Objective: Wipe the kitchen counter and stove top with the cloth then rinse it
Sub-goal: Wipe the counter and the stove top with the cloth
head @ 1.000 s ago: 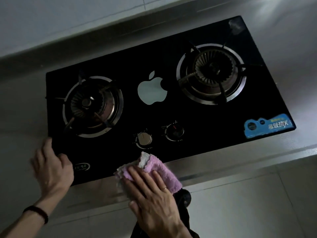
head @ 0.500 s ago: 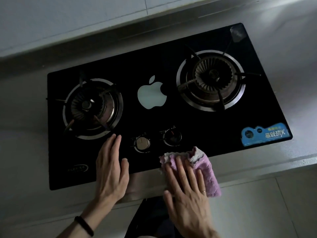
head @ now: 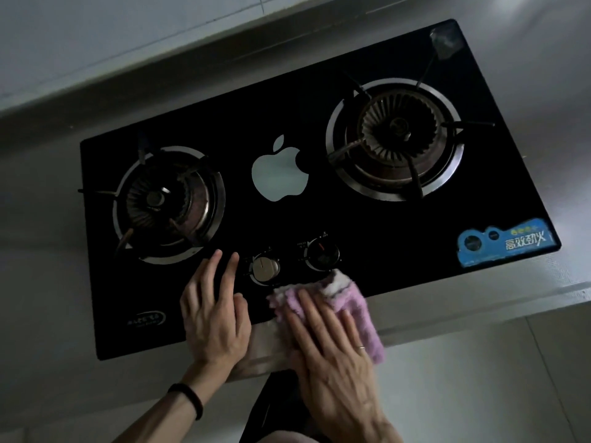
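A black glass stove top point(head: 367, 225) with two gas burners is set into a steel counter point(head: 447, 311). A pink cloth point(head: 358, 311) lies across the stove's front edge, just below the two knobs. My right hand point(head: 332, 350) presses flat on the cloth with straight fingers. My left hand point(head: 212, 311) rests flat on the glass beside it, fingers pointing at the left burner point(head: 169, 203). A black band is on my left wrist.
The silver knob point(head: 263, 268) and the dark knob point(head: 321, 254) sit just beyond my fingers and the cloth. The right burner point(head: 396, 139) stands at the back right. A blue sticker point(head: 502, 241) marks the front right corner. A tiled wall rises behind.
My right hand slid the cloth rightward along the stove's front edge, then back a little toward the knobs. My left hand moved from the front left corner to beside the silver knob.
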Available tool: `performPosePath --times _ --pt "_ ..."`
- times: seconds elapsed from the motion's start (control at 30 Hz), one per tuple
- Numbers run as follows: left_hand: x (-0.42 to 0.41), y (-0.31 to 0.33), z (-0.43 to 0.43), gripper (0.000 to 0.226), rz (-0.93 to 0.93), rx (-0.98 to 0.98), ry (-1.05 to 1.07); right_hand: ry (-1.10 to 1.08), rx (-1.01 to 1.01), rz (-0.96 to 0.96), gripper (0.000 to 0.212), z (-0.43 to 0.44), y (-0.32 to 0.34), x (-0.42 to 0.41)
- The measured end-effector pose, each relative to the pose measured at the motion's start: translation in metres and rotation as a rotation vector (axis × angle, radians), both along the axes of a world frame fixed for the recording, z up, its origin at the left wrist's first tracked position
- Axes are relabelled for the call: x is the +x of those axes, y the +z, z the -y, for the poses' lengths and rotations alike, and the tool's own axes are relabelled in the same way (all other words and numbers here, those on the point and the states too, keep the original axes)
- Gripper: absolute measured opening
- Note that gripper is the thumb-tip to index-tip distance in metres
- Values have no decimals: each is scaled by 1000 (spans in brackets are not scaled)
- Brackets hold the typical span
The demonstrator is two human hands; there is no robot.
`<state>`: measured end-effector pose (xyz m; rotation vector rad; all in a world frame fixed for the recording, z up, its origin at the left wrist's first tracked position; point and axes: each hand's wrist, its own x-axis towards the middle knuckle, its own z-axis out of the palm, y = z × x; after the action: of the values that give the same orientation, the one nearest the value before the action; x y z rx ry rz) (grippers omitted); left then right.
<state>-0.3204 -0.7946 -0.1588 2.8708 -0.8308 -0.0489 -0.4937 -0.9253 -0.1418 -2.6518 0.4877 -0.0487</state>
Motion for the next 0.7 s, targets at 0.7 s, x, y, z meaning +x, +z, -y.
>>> performPosePath --times 0.7 --pt "-1 1 1 68 12 33 -8 44 28 -31 75 -24 -7 -18"
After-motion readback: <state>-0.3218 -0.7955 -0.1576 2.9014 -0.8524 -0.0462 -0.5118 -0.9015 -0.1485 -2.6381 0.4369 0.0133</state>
